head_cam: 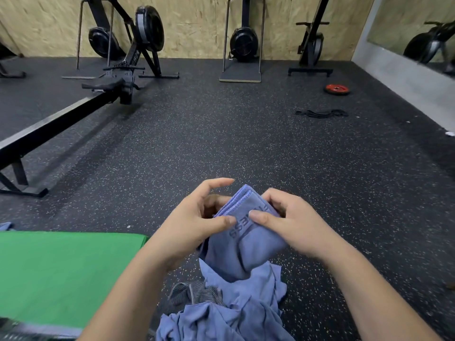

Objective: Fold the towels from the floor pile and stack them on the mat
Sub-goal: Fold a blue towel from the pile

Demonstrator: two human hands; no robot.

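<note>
Fingers of left hand (194, 225) and right hand (290, 222) pinched folded blue-grey cloth towel (248, 239); crumpled blue towel pile (234, 308) beneath; flat green mat (61, 269) left

The towel's (242, 232) printed word is partly covered by both thumbs; the green mat (61, 269) and floor pile (229, 316) run off the frame's edges.

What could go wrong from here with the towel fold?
1. The blue towel is pinched by the left hand and right hand in mid-air; its lower part hangs loose, so the fold may slip open.
2. It hangs right above the floor pile, so the hanging end could snag or drag other towels.
3. The green mat lies off to the left; the fold could loosen on the way there.
</note>
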